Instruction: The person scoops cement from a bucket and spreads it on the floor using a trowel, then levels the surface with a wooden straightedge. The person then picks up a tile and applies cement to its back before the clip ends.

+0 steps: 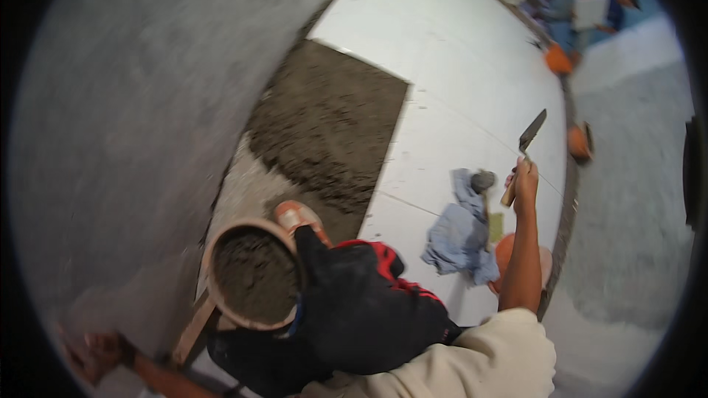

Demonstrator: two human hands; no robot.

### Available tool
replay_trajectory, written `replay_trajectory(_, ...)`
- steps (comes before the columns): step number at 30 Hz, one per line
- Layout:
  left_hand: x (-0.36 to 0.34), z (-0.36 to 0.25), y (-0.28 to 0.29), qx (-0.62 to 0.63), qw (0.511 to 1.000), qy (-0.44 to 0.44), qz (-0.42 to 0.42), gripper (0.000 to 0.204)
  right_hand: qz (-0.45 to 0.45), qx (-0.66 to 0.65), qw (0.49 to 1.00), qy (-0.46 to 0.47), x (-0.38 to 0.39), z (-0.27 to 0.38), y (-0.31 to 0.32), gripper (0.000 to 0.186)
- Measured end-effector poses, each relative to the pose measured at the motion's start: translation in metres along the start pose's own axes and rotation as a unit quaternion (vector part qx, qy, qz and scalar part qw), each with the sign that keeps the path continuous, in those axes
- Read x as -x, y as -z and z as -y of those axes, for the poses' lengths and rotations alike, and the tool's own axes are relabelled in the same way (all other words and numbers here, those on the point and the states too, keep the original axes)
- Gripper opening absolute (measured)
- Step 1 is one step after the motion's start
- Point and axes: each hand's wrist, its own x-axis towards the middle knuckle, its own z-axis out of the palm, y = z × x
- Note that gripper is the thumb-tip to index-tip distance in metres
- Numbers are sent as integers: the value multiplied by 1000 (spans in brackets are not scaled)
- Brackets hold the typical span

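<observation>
My right hand [525, 180] is closed round the wooden handle of a pointed trowel [532, 131], held over the white floor tiles [457, 133] with its blade pointing away. At the lower left, my left hand [99, 354] is beside the grey wall, its fingers blurred but apart, with nothing seen in them; whether it touches the wall I cannot tell. Between my left arm and my legs stands a bucket [254, 276] of wet mortar. Ahead of my shoe, a bed of dark mortar [328, 121] lies between the wall and the tiles.
Near my right forearm, a blue-grey cloth [459, 239], a mallet with a grey head [483, 180], a yellowish sponge [495, 227] and an orange bucket [505, 254] sit on the tiles. A wooden piece [193, 332] lies by the mortar bucket. Far right, another person [608, 4] holds something white.
</observation>
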Motion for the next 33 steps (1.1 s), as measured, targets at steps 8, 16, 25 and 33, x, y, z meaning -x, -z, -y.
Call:
replay_trajectory(8, -34, -35, 23, -11, 1000, -10, 14, 41, 364, 227, 902, 44, 102, 0, -286, 49)
replay_trajectory(16, -44, -38, 32, -37, 998, -17, 40, 43, 393, 301, 841, 218, 121, -6, -365, 48)
replay_trajectory(25, -45, -42, 21, -28, 999, -36, 8, 37, 402, 371, 802, 239, 99, 14, -414, 52)
replay_trajectory(33, -38, -42, 23, -51, 999, -1, 17, 19, 425, 166, 890, -7, 179, -23, -289, 46)
